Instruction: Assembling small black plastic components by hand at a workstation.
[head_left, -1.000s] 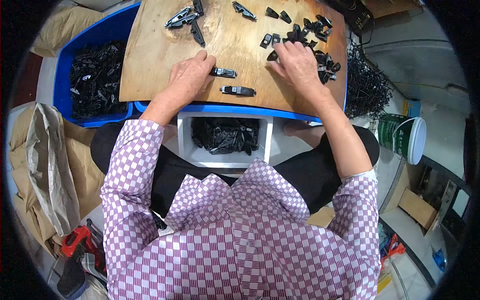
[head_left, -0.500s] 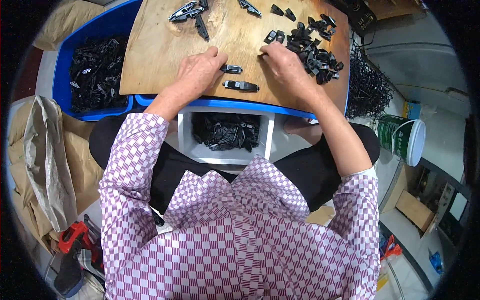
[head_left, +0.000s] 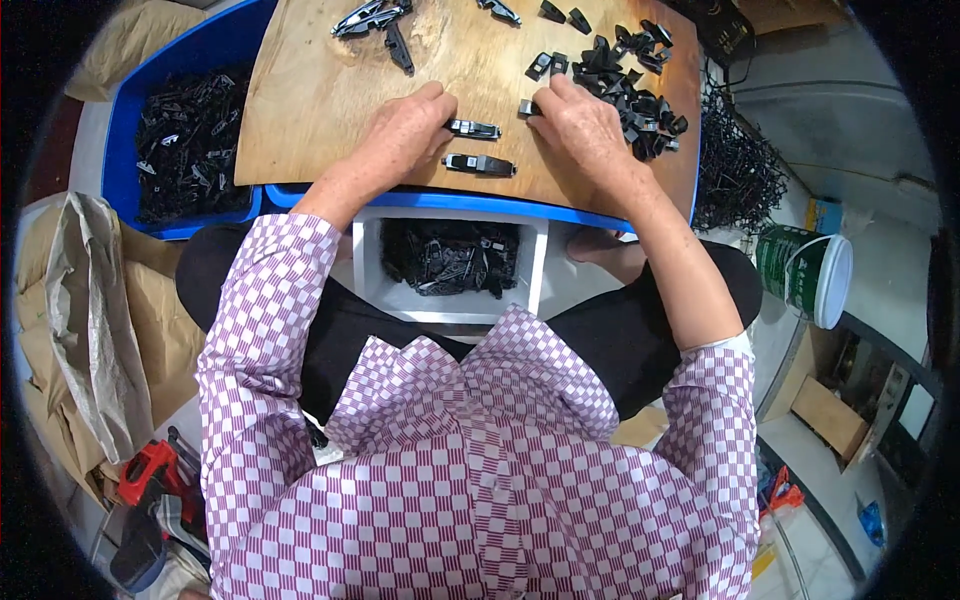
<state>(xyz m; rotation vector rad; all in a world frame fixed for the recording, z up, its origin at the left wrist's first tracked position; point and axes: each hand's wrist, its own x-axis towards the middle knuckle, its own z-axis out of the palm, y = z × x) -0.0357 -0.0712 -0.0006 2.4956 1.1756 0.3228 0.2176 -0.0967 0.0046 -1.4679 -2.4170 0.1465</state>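
Observation:
My left hand (head_left: 402, 135) rests on the wooden board (head_left: 310, 120), its fingers closed on the left end of a slim black-and-silver clip-like part (head_left: 475, 129). A second such part (head_left: 480, 165) lies flat just nearer to me. In my right hand (head_left: 582, 128), thumb and fingers pinch a small black plastic cap (head_left: 527, 108), of which only the left end shows. Beyond that hand sit two loose caps (head_left: 546, 65), beside a heap of black caps (head_left: 625, 95) on the right. Some longer black-and-silver parts (head_left: 372, 20) lie at the far left of the board.
A blue bin (head_left: 125, 150) of black parts stands left of the board. A white box (head_left: 447, 318) holding more parts is below the front edge, between my legs. At the right are a pile of thin black pieces (head_left: 740, 165) and a green bucket (head_left: 800, 275).
My right hand has pinched a small cap and turned it slightly. The part at my left hand has shifted a little right and away from me.

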